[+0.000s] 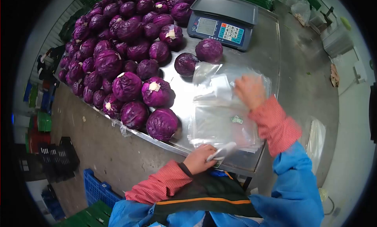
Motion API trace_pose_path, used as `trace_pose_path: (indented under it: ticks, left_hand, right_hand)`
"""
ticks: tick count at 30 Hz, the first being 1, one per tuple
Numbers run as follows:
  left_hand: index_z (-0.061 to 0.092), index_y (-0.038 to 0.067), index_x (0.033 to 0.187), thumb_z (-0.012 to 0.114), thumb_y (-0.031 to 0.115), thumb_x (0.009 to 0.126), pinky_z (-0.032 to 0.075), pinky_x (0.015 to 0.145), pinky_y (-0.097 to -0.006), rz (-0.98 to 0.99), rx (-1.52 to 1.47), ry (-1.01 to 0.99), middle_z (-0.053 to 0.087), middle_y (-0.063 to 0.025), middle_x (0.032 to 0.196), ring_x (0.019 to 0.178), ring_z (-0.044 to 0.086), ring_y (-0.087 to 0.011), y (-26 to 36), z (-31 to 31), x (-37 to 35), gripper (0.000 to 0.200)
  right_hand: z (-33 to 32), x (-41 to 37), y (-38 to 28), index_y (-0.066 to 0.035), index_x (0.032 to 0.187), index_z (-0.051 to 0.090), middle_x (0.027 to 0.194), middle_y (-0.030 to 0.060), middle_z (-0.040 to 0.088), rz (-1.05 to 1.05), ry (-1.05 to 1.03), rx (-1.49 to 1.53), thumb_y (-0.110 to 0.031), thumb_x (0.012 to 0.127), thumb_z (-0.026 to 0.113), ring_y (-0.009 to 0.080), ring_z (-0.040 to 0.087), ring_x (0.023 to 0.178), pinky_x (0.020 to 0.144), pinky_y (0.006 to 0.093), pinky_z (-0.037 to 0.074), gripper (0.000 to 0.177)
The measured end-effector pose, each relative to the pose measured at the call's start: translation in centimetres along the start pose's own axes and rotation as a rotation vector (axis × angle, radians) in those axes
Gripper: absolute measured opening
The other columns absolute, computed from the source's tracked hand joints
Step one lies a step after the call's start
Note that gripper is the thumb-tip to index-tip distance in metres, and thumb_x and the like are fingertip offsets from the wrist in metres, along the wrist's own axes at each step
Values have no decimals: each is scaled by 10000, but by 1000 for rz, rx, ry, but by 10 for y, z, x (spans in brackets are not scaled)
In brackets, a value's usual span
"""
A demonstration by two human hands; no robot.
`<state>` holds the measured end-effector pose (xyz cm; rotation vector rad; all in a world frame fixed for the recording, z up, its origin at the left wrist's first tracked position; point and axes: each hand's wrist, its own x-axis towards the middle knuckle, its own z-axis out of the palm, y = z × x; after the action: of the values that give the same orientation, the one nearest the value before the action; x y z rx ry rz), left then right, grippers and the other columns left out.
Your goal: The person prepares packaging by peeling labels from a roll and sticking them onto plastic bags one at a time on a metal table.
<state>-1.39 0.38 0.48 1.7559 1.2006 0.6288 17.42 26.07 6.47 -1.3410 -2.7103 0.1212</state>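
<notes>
My left hand (199, 159) is closed on a flat white roll (222, 151) at the table's front edge, in front of the bags; what the roll is made of I cannot make out. Over the upper right of a stack of clear plastic bags (212, 127) is my right hand (250, 90), smeared by motion, its fingers not clear. A small green-and-white label (236, 119) lies on the stack. Beside the right hand a white rectangular patch (221, 86) shows on the upper bags. Two red cabbages, one of them this cabbage (209, 50), sit just behind the bags.
A large heap of red cabbages (118, 58) covers the left of the metal table (267, 42). A digital scale (222, 24) stands at the back. Dark crates (59, 158) and a blue plastic pallet or crate (98, 189) are on the floor at left.
</notes>
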Motion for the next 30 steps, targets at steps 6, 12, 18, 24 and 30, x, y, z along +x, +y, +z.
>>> trace_pose_path:
  ticks: [6, 12, 18, 24, 30]
  left_hand:
    - [640, 35, 1222, 703, 181, 910, 502, 895, -313, -369, -581, -64, 704, -57, 1092, 995, 630, -135, -12, 2, -3, 350]
    - [610, 43, 1258, 681, 162, 924, 524, 746, -280, -335, -456, 103, 688, -6, 948, 812, 627, -107, 14, -15, 14, 362]
    - [664, -11, 1076, 697, 171, 932, 494, 711, -240, -372, -492, 384, 683, -13, 903, 809, 577, -45, 5, -3, 35, 234]
    - [650, 0, 1136, 752, 182, 872, 514, 836, -281, -573, -808, 226, 696, -51, 1033, 931, 634, -116, 21, 23, 20, 336]
    - [644, 3, 1228, 773, 228, 817, 488, 933, -325, -489, -554, -278, 709, -106, 1107, 1006, 647, -184, -7, 43, -19, 487]
  right_hand:
    - [-26, -56, -42, -65, 1149, 599, 1100, 188, 594, -160, 0, 499, -409, 785, 773, 334, 587, 986, 853, 460, 469, 529]
    - [-6, -122, -69, -3, 1022, 610, 876, 176, 660, 87, -332, 965, -250, 862, 705, 326, 658, 755, 660, 380, 510, 309]
    - [8, -142, -97, -41, 888, 607, 803, 133, 646, 18, 109, 621, -178, 881, 666, 341, 650, 722, 607, 421, 502, 150]
    - [17, -139, -86, -45, 930, 658, 810, 137, 660, -103, 275, 398, -157, 897, 645, 330, 661, 711, 616, 426, 510, 118]
    - [44, -87, -33, -14, 909, 673, 861, 186, 693, 413, 83, 802, -168, 909, 629, 361, 685, 794, 674, 413, 529, 160]
